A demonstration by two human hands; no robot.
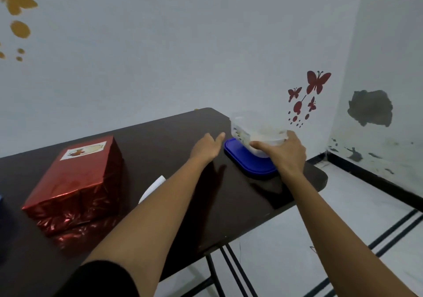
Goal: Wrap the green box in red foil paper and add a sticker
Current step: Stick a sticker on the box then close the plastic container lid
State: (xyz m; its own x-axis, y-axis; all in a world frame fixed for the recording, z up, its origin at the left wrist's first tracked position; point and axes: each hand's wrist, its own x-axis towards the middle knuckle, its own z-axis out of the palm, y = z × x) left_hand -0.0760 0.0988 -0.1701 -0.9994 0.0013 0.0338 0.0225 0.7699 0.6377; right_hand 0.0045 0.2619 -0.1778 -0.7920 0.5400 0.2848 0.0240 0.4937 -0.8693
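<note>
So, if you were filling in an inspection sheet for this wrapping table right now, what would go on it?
Surface: dark brown table, glossy, on black legs.
Job's things: red foil box looks fully wrapped; sticker on its top face.
Clutter: clear container tilted over a blue lid; white paper scrap partly hidden by the left forearm.
Hands: left hand open, fingers stretched forward; right hand grips the clear container.
Cables: nothing seen.
Surroundings: pale wall with red butterfly decals and a dark damaged patch; light floor with black lines.
</note>
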